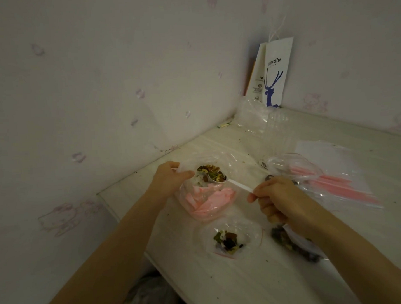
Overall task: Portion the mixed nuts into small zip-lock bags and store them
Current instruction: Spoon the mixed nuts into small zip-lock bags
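My left hand (171, 178) pinches the rim of a clear bag (208, 197) that has pink zip strips bunched at its mouth and mixed nuts (208, 169) inside. My right hand (278, 199) grips the white handle of a spoon (221, 179). The spoon's bowl is loaded with nuts and sits in the bag's mouth. A small zip-lock bag (230, 239) holding a portion of nuts lies flat near the table's front. A second bag of dark nuts (291, 242) lies under my right wrist, partly hidden.
A stack of unused zip-lock bags (339, 183) with pink strips lies right of my hands. Crumpled clear plastic (259, 118) and a white paper coffee bag (274, 74) stand in the wall corner. The table's left edge (110, 202) is close to my left arm. Crumbs dot the tabletop.
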